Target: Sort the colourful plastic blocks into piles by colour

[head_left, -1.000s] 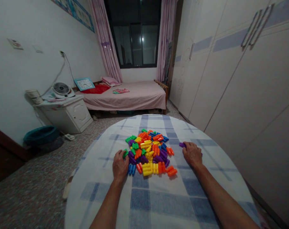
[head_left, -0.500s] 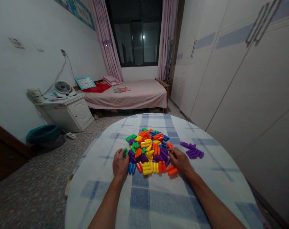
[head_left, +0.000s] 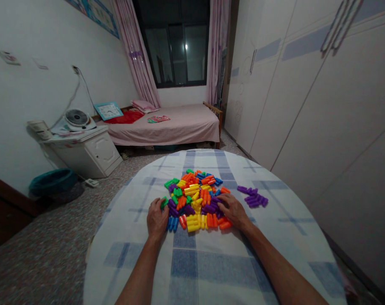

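A mixed pile of small plastic tube-shaped building blocks in yellow point(head_left: 194, 222), orange, green, purple and blue lies on the round table. My left hand point(head_left: 157, 218) rests at its left edge, fingers bent around a green block point(head_left: 164, 202); blue blocks point(head_left: 172, 223) lie just beside its thumb. On the pile's right side, my right hand point(head_left: 233, 209) reaches in with thumb and fingers apart, its fingertips at the purple blocks point(head_left: 211, 207). Orange blocks point(head_left: 224, 223) sit under and in front of that hand. Whether its fingertips grip a block is hard to see.
A separate group of purple blocks point(head_left: 256, 198) lies right of the pile on the checked tablecloth point(head_left: 211, 262). Beyond the table stand a bed point(head_left: 179, 127), a white cabinet point(head_left: 97, 152) with a fan point(head_left: 77, 118), and a teal bin point(head_left: 54, 182). A wardrobe point(head_left: 294, 106) lines the right.
My right hand has moved slightly left, further onto the purple blocks and over the orange ones. The left hand stays by the green block. The whole view has shifted a little.
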Demonstrator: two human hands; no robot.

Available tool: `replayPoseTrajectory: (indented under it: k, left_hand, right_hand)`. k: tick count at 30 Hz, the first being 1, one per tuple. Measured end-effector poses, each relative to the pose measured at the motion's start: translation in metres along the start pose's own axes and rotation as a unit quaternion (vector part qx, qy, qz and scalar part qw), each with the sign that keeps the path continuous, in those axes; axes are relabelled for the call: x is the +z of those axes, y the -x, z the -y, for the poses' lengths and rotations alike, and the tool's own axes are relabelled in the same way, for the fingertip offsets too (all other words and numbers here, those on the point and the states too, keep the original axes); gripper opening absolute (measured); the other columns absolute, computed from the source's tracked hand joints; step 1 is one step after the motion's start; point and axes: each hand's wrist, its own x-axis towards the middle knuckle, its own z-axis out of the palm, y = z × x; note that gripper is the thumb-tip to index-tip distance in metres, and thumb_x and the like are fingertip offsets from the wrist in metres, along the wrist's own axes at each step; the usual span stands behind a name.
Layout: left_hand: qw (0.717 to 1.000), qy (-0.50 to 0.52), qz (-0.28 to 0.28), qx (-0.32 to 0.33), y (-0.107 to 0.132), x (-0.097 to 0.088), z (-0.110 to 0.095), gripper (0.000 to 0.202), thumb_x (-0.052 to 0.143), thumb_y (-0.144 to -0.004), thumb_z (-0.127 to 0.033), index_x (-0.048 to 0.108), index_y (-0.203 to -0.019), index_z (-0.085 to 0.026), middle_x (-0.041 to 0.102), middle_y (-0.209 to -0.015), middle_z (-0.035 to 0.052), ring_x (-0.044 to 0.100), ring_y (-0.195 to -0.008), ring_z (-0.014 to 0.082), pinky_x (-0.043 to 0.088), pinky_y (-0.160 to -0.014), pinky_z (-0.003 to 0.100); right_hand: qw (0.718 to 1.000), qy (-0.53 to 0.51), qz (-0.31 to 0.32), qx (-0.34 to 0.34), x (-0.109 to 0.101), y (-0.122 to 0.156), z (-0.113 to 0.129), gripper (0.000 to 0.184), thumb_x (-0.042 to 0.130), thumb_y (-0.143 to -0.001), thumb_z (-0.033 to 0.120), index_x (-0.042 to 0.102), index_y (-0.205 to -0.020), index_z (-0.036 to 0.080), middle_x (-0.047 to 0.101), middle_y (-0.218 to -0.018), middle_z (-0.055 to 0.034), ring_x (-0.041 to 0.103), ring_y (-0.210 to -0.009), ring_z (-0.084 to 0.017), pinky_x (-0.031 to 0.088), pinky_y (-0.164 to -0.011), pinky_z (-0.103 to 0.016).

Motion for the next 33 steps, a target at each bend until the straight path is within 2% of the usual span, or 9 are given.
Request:
replayPoseTrajectory:
  k: [6, 9, 12, 14, 17, 19, 23, 28, 33]
  left_hand:
    - [1.000, 0.006, 0.004, 0.004, -0.001, 0.001, 0.002, 0.032, 0.047, -0.082, -0.026, 0.064, -0.107, -0.016, 0.059, -0.118, 0.0118, 0.055, -0.111, 0.0238, 0.044, -0.099, 0.038]
    - [1.000, 0.007, 0.003, 0.001, -0.001, 0.000, 0.001, 0.032, 0.047, -0.082, -0.025, 0.065, -0.107, -0.016, 0.059, -0.118, 0.0117, 0.055, -0.111, 0.0235, 0.043, -0.100, 0.038]
    - [1.000, 0.006, 0.002, -0.004, 0.000, -0.001, -0.001, 0.032, 0.047, -0.082, -0.025, 0.065, -0.107, -0.015, 0.059, -0.118, 0.0120, 0.055, -0.112, 0.0237, 0.044, -0.099, 0.037]
    - [1.000, 0.007, 0.000, -0.005, 0.000, -0.002, -0.002, 0.031, 0.047, -0.082, -0.025, 0.065, -0.106, -0.016, 0.059, -0.118, 0.0114, 0.055, -0.111, 0.0236, 0.044, -0.099, 0.037]
    - [1.000, 0.010, 0.002, -0.007, 0.000, -0.001, -0.002, 0.030, 0.048, -0.082, -0.025, 0.064, -0.106, -0.018, 0.059, -0.118, 0.0106, 0.055, -0.112, 0.0235, 0.043, -0.099, 0.037]
    - [1.000, 0.011, 0.005, -0.008, 0.000, -0.001, -0.001, 0.030, 0.048, -0.083, -0.026, 0.064, -0.107, -0.018, 0.058, -0.119, 0.0106, 0.054, -0.112, 0.0235, 0.043, -0.100, 0.037]
    - [1.000, 0.013, 0.002, -0.009, 0.001, 0.000, 0.000, 0.030, 0.048, -0.083, -0.025, 0.064, -0.106, -0.019, 0.058, -0.119, 0.0096, 0.054, -0.112, 0.0230, 0.043, -0.100, 0.037]
    - [1.000, 0.009, 0.008, -0.010, 0.000, -0.003, -0.003, 0.031, 0.048, -0.082, -0.025, 0.064, -0.107, -0.017, 0.059, -0.118, 0.0106, 0.055, -0.112, 0.0234, 0.043, -0.100, 0.037]
    - [1.000, 0.008, 0.010, -0.009, -0.001, -0.002, -0.002, 0.032, 0.047, -0.082, -0.026, 0.064, -0.107, -0.016, 0.058, -0.119, 0.0119, 0.055, -0.112, 0.0236, 0.043, -0.099, 0.038]
  right_hand:
    - [0.996, 0.071, -0.041, 0.037, -0.013, 0.006, -0.002, 0.022, 0.045, -0.077, 0.016, 0.062, -0.092, 0.016, 0.064, -0.094, -0.0069, 0.057, -0.090, -0.019, 0.043, -0.082, -0.030]
    - [0.986, 0.108, -0.072, 0.104, -0.018, 0.010, -0.002, 0.021, 0.043, -0.080, 0.020, 0.059, -0.093, 0.018, 0.064, -0.091, -0.0059, 0.059, -0.081, -0.019, 0.043, -0.072, -0.029]
    - [0.972, 0.150, -0.061, 0.171, -0.022, 0.011, -0.006, 0.021, 0.042, -0.082, 0.025, 0.059, -0.092, 0.019, 0.065, -0.083, -0.0050, 0.059, -0.073, -0.019, 0.042, -0.065, -0.029]
    - [0.975, 0.148, -0.051, 0.156, -0.023, 0.010, -0.011, 0.020, 0.043, -0.081, 0.025, 0.060, -0.090, 0.019, 0.066, -0.085, -0.0059, 0.060, -0.078, -0.020, 0.044, -0.070, -0.031]
    - [0.991, 0.105, -0.054, 0.068, -0.018, 0.008, -0.019, 0.029, 0.044, -0.076, 0.017, 0.060, -0.100, 0.017, 0.063, -0.111, -0.0093, 0.056, -0.105, -0.022, 0.042, -0.091, -0.035]
    - [0.995, 0.078, -0.053, 0.033, -0.013, 0.007, -0.021, 0.036, 0.044, -0.076, 0.016, 0.059, -0.109, 0.017, 0.059, -0.120, -0.0100, 0.052, -0.114, -0.022, 0.038, -0.098, -0.037]
    - [0.997, 0.045, -0.049, 0.037, -0.008, 0.006, -0.015, 0.033, 0.047, -0.081, 0.022, 0.057, -0.112, 0.018, 0.056, -0.119, -0.0096, 0.056, -0.105, -0.020, 0.044, -0.091, -0.033]
    - [0.997, 0.060, -0.016, 0.035, -0.011, 0.007, -0.001, 0.022, 0.049, -0.079, 0.017, 0.059, -0.098, 0.019, 0.057, -0.105, -0.0061, 0.057, -0.091, -0.018, 0.045, -0.079, -0.029]
    - [0.998, 0.054, -0.036, 0.017, -0.008, 0.001, 0.004, 0.017, 0.050, -0.082, 0.019, 0.058, -0.097, 0.018, 0.060, -0.097, -0.0060, 0.056, -0.090, -0.018, 0.044, -0.082, -0.029]
